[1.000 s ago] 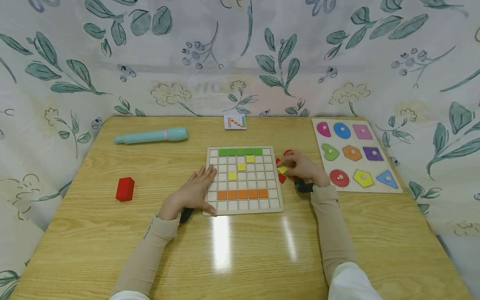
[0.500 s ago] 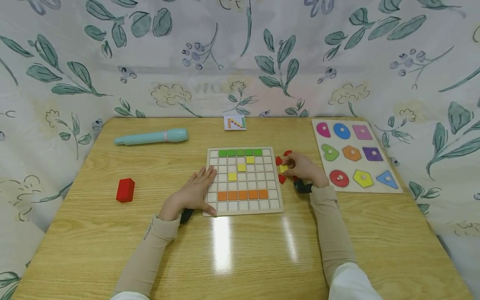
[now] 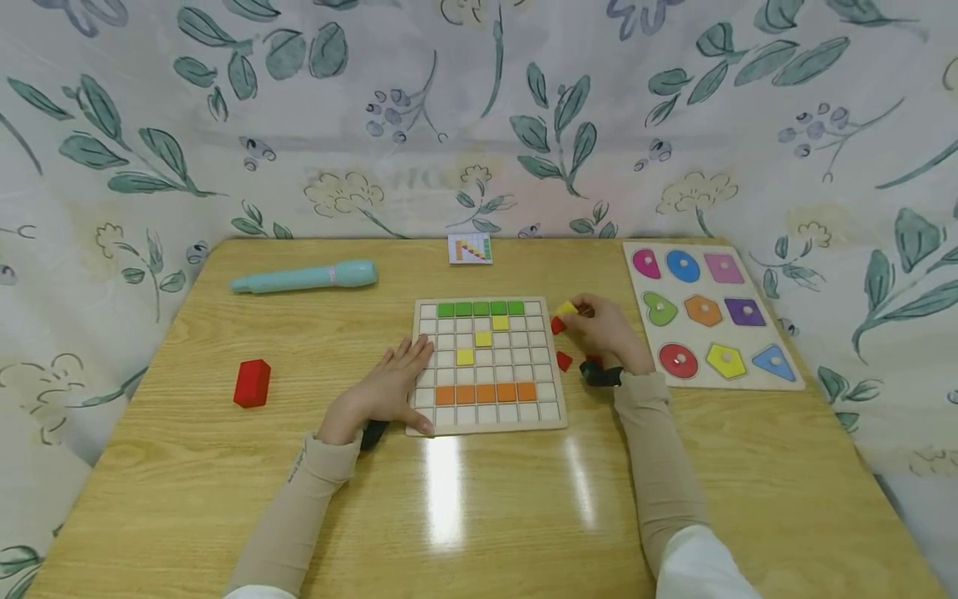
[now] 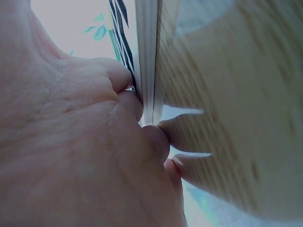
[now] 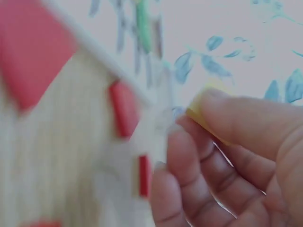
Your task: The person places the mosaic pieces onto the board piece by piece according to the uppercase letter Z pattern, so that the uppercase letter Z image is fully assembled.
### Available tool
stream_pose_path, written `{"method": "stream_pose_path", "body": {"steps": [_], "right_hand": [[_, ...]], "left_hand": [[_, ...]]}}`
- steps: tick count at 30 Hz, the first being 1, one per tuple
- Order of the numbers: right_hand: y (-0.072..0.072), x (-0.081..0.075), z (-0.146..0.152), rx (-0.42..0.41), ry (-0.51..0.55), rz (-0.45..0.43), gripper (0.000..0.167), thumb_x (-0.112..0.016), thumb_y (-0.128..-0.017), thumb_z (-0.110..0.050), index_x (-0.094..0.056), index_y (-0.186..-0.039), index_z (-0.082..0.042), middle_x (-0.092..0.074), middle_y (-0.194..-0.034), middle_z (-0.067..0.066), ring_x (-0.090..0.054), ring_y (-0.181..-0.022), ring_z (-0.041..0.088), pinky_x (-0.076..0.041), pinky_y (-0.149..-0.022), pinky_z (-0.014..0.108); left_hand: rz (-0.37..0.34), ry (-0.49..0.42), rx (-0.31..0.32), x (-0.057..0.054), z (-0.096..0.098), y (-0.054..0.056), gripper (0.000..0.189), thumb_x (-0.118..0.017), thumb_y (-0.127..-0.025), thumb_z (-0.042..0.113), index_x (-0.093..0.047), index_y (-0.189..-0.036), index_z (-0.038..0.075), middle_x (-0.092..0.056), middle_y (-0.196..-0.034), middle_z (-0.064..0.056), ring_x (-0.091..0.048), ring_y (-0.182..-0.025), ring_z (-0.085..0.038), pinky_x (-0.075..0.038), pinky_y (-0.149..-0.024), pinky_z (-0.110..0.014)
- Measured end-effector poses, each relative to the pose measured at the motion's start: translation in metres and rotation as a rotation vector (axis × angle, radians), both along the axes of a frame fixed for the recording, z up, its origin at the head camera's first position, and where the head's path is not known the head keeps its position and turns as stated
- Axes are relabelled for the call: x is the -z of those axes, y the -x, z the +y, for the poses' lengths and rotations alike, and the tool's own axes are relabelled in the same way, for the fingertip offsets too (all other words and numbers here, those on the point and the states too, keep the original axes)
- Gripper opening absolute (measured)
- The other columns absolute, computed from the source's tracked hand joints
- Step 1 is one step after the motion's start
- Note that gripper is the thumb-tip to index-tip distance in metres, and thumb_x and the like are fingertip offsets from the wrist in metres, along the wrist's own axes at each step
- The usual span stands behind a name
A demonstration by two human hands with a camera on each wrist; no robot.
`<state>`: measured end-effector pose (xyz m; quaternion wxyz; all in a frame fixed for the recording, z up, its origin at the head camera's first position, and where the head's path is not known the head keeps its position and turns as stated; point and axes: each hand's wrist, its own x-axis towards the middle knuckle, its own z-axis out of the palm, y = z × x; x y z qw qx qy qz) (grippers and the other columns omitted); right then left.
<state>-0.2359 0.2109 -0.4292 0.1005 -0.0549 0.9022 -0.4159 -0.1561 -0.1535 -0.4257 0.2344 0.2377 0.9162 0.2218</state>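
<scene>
My left hand rests with straight, spread fingers on the left side of a white grid board; the left wrist view shows fingers against the board's edge. A green tile row, an orange tile row and a diagonal of yellow tiles lie in its cells. Just right of the board, my right hand pinches a yellow square tile between thumb and fingertips, also seen in the right wrist view as a yellow edge. Red pieces lie around that hand, some partly hidden.
A knobbed shape puzzle lies on the table at the right. A small pattern card is at the back edge, before a floral cloth. To the left are a teal pen-like object and a red block.
My right hand has moved slightly toward the back with the yellow tile, which is now tilted near a red piece. The left hand keeps its place on the board.
</scene>
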Motion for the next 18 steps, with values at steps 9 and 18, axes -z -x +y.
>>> {"method": "stream_pose_path", "body": {"steps": [9, 18], "right_hand": [[0.006, -0.013, -0.041, 0.18, 0.428, -0.105, 0.041, -0.053, -0.1, -0.019, -0.048, -0.135, 0.001, -0.059, -0.119, 0.015, -0.059, -0.093, 0.017, -0.055, -0.086, 0.026], [-0.001, 0.0, -0.089, 0.062, 0.47, -0.18, 0.037, -0.055, -0.098, -0.012, -0.053, -0.133, 0.001, -0.067, -0.104, 0.012, -0.064, -0.078, 0.011, -0.057, -0.076, 0.023]], "left_hand": [[-0.008, -0.003, -0.005, 0.003, 0.0, 0.0, 0.134, -0.086, -0.063, 0.048, 0.0, -0.155, 0.001, 0.009, -0.163, -0.017, 0.011, -0.149, -0.04, 0.002, -0.121, -0.058], [-0.01, 0.002, -0.006, 0.003, 0.0, 0.001, 0.136, -0.086, -0.061, 0.049, 0.0, -0.155, 0.002, 0.009, -0.163, -0.016, 0.011, -0.15, -0.039, 0.003, -0.121, -0.058]]}}
